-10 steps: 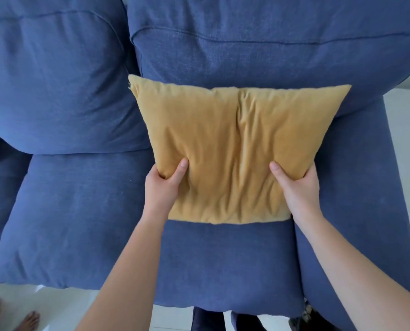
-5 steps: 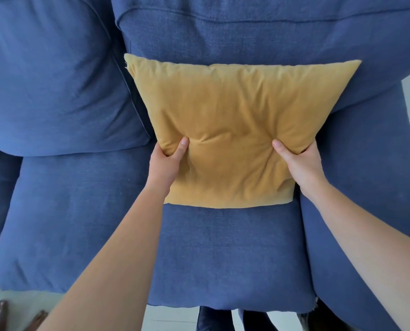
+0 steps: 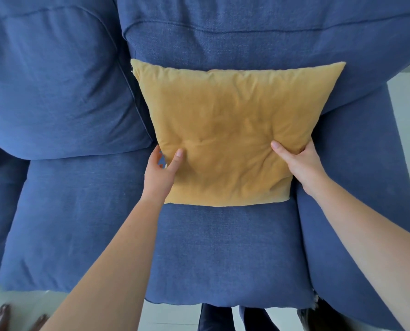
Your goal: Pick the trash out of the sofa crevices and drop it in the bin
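Sofa [image 3: 223, 254] — blue fabric, seen from above; its seat and back cushions fill most of the view. No trash or bin shows in this view; the crevices between the cushions are dark seams whose contents cannot be made out.

Yellow pillow [image 3: 232, 130] — square, mustard-coloured, standing tilted on the right seat cushion [image 3: 225, 256] and leaning against the right back cushion [image 3: 258, 32]. Half a second ago its top edge sat higher in the view and stretched flatter; it now sits lower, with its lower edge resting on the seat.

Left hand [image 3: 159, 174] — at the pillow's lower left edge. The thumb lies on the front face, while the fingers are spread apart and loosened beside the edge, a gap of blue showing between them and the fabric. Earlier this hand pinched the edge firmly; the grip has slackened to little more than thumb contact.

Right hand [image 3: 302, 163] — at the pillow's lower right edge, closed round it, thumb pressing a dimple into the front and fingers wrapped behind. This hold matches the earlier frame.

Left seat cushion [image 3: 75, 223] and left back cushion [image 3: 53, 80] — bare.

Pale floor [image 3: 175, 316] — visible below the sofa front; a blurred pair of feet [image 3: 20, 318] stands at the lower left corner.
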A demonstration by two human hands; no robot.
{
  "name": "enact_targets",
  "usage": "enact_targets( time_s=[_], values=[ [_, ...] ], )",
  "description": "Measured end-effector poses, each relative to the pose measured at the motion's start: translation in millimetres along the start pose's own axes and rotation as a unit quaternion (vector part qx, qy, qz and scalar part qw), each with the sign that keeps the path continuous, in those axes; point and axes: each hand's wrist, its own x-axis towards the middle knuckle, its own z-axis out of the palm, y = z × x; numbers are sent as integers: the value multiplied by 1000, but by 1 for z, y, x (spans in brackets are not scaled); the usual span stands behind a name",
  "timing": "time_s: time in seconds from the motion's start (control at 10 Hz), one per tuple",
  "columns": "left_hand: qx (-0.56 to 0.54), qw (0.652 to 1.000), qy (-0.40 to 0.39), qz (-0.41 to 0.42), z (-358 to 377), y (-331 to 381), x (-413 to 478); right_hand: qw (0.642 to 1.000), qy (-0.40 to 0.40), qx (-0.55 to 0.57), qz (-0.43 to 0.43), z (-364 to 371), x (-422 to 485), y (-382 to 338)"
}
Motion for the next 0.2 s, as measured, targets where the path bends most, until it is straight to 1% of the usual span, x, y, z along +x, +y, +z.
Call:
enact_targets(
  time_s=[0.1,0.2],
  values=[
    [25,998,32,-49,-16,-29,-45,998,6,-23,57,-20,-26,0],
    [56,988,29,-144,-37,-75,-126,997,-5,-28,73,-48,-68,2]
  ],
)
